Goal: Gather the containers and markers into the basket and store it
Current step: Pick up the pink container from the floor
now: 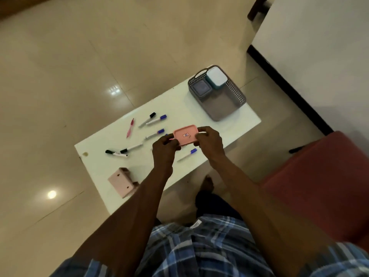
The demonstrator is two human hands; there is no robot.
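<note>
A pink rectangular container (185, 135) with a small label is held above the white table (201, 116). My left hand (164, 148) grips its left end and my right hand (209, 141) grips its right end. At the table's far right stands a grey perforated basket (229, 104) holding a grey square container (201, 87) and a teal container with a white lid (216, 77). Several markers lie loose on the table: blue-capped ones (156, 120) (154, 134) (187, 154), black-capped ones (147, 118) (131, 147) (115, 153), and a pink pen (130, 127).
A pale pink holder (122, 181) lies on its side at the table's near left corner. A red seat (319, 186) stands to the right. A white wall with a dark skirting runs along the far right. Tiled floor surrounds the low table.
</note>
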